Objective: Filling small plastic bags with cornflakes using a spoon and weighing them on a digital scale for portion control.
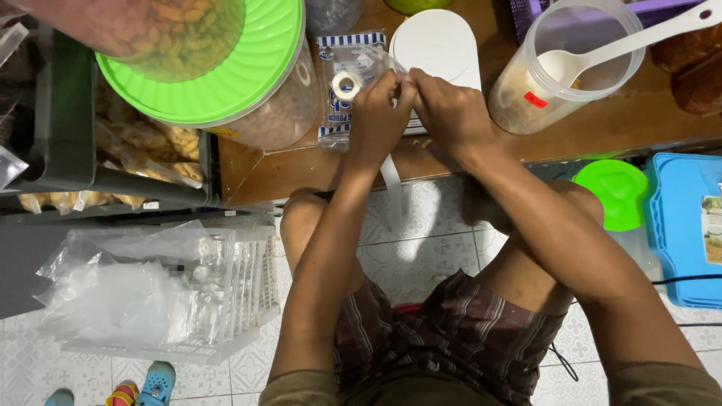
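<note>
My left hand (381, 113) and my right hand (449, 110) meet over the edge of a low wooden table (602, 124). Both pinch a small clear plastic pouch (401, 75) between the fingertips. A white strip (391, 180) hangs down from under my hands. A roll of clear tape (346, 86) rests on a pack of plastic pouches (338, 56) just left of my left hand. A white kitchen scale (440, 41) stands right behind my hands.
A big jar with a green lid (226, 75) holds snacks at the left. A clear tub with a white scoop (571, 64) stands at the right. A white basket of plastic bags (150, 293) sits on the tiled floor. A green lid (618, 192) and blue bin (684, 225) lie right.
</note>
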